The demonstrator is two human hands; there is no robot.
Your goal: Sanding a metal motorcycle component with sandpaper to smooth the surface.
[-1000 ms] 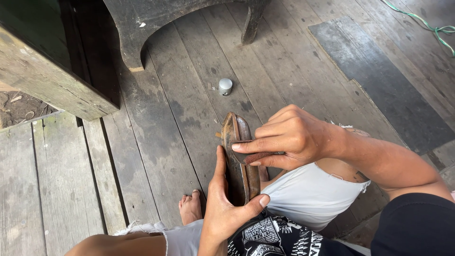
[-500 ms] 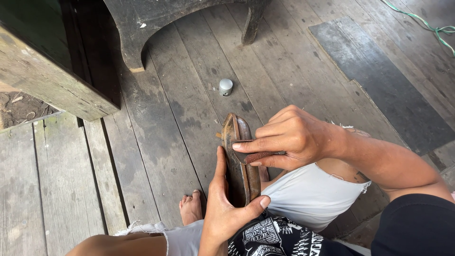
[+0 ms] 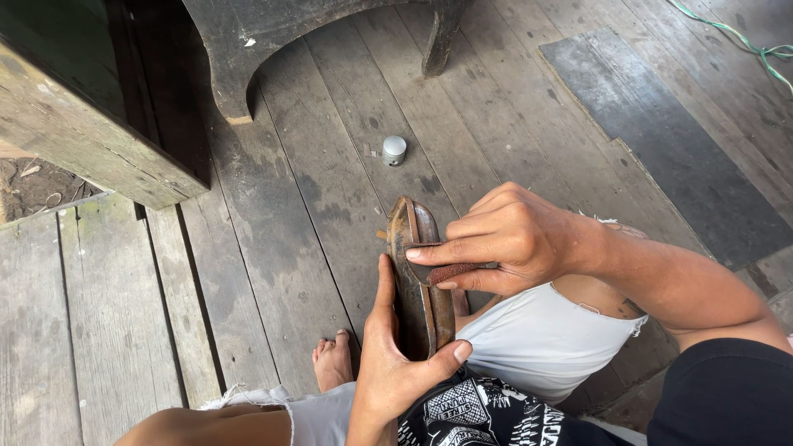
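Observation:
A long, narrow, dark brown wooden piece (image 3: 413, 272), pointed at its far end, stands on edge between my knees. My left hand (image 3: 395, 363) grips its near end, thumb on one side and index finger stretched along the other. My right hand (image 3: 508, 239) lies over its middle and pinches a small reddish-brown strip (image 3: 453, 271), pressed against the wood's right side. The index fingertip rests on the top edge.
A small grey round cap (image 3: 394, 149) lies on the weathered plank floor (image 3: 273, 231) beyond the wood. A dark wooden bench (image 3: 248, 49) stands at the top left. A dark mat (image 3: 661, 140) lies right, a green cord (image 3: 743, 45) beyond. My bare toes (image 3: 333, 359) show below.

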